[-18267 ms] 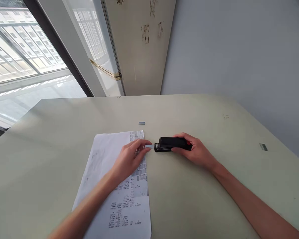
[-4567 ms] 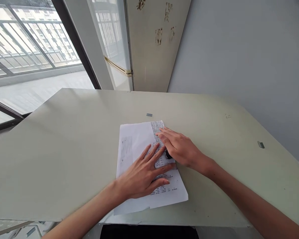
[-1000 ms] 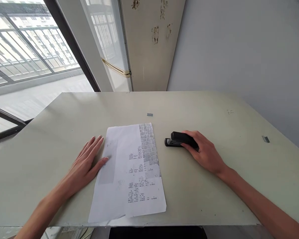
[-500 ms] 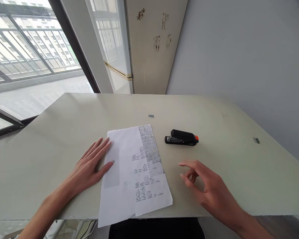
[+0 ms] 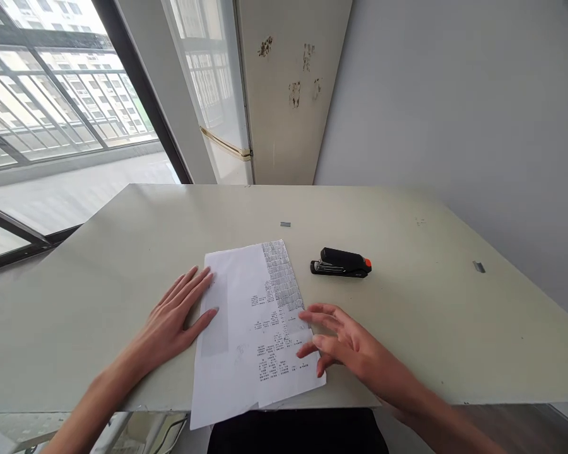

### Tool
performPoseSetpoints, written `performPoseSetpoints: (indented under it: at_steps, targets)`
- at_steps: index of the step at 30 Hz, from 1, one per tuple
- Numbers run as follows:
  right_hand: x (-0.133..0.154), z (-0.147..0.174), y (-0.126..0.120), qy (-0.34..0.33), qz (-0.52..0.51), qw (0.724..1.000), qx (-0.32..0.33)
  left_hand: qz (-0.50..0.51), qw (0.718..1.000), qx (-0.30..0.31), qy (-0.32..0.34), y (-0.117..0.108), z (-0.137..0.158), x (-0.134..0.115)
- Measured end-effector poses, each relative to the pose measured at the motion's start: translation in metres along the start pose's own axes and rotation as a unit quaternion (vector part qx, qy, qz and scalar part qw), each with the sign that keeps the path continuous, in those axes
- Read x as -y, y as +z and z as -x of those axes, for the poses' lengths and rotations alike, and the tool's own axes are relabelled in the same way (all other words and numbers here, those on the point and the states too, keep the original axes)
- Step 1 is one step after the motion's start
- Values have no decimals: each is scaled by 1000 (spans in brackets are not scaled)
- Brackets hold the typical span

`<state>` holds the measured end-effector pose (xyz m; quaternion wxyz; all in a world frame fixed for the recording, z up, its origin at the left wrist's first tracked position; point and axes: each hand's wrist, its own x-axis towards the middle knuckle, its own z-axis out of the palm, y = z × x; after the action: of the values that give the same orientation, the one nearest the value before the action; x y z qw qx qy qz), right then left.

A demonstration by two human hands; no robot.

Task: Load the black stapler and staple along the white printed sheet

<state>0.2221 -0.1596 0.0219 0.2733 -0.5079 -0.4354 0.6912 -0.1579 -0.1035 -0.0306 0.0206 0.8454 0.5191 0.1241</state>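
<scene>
Some paper [image 5: 248, 334]: lies flat at the table's [image 5: 435, 328] 6 o'clock side; corner at 7 o'clock hangs past the table edge; print shows from 1 to 5 o'clock, densest at 1; bottom edge uneven; number of sheets cannot be determined.
Left hand [image 5: 180, 312]: at the paper's 9 o'clock, palm down; fingertips and thumb tip rest over the paper's edge. Grip spread flat, thumb apart from the fingers, nothing held.
Right hand [image 5: 345, 345]: at the paper's 3 to 4 o'clock, fingertips over its edge. Grip loosely bent and part open, nothing held; contact with the paper cannot be confirmed.
Stapler [image 5: 343, 263]: black, upright on the table at the paper's 2 o'clock, apart from both hands; mouth faces 9 o'clock, upper arm raised off the base; red end at 3 o'clock.
Far strip [image 5: 285, 224]: small, grey, on the table just past the paper's 12 o'clock.
Right strip [image 5: 479, 267]: grey, on the table, well off at the stapler's 3 o'clock.
Refrigerator [image 5: 284, 145]: beyond the table at 12 o'clock; brown patches on its side, gold handle [image 5: 224, 145] at 11 o'clock.
Wall [image 5: 445, 94]: plain, at 1 to 2 o'clock.
Window [image 5: 52, 94]: at 10 to 11 o'clock; railings visible.
</scene>
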Motion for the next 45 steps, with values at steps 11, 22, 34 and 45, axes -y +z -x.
performPoseSetpoints:
  at_steps: [11, 22, 34, 45]
  targets:
    - [11, 4, -5, 7, -24, 1000, 7, -2, 1000, -14, 2, 2, 1, -1]
    - [17, -18, -12, 35, -88, 995, 34, 6, 1000, 4, -10, -1, 0, -3]
    - [40, -67, 5, -144, 384, 911, -26, 6, 1000, -5, -13, 1, 3, -1]
    - [28, -72, 2, -235, 386, 887, -99, 27, 998, -15, -45, 1, 6, 2]
